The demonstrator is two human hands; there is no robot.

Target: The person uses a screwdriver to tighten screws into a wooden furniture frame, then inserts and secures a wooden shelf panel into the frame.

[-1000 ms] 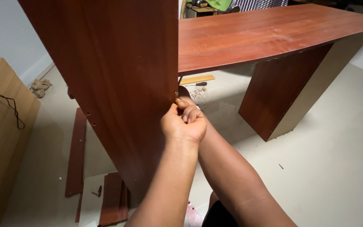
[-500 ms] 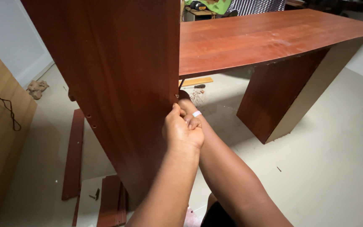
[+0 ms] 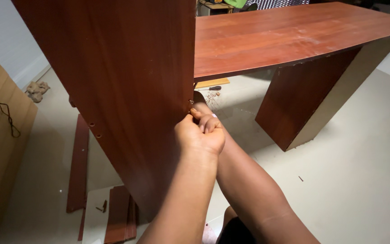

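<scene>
We see a big reddish-brown wooden panel (image 3: 118,90) standing upright in the middle of the view, rising from the floor (image 3: 348,171) to the top edge. Its right edge meets the long tabletop (image 3: 294,36), which runs off toward two o'clock and rests on a board leg (image 3: 299,104).

Our left hand (image 3: 199,135) is curled into a tight fist right at the panel's right edge, beside two small drill holes (image 3: 190,102). The fingers are pinched on something tiny there, maybe a screw or peg, but it is too small to tell. Our right hand (image 3: 200,106) is tucked behind the left one, touching the same edge; we cannot tell if it holds anything.

We think the panel is heavy, stiff and smooth, so it could slip or tip. Its thin edges and corners may chip. The best hold looks like both long edges, with flat palms.

At eight o'clock, more narrow boards (image 3: 78,162) lie flat on the floor. A light wooden cabinet (image 3: 1,149) stands at nine o'clock, with a black cord (image 3: 6,115) on it.
</scene>
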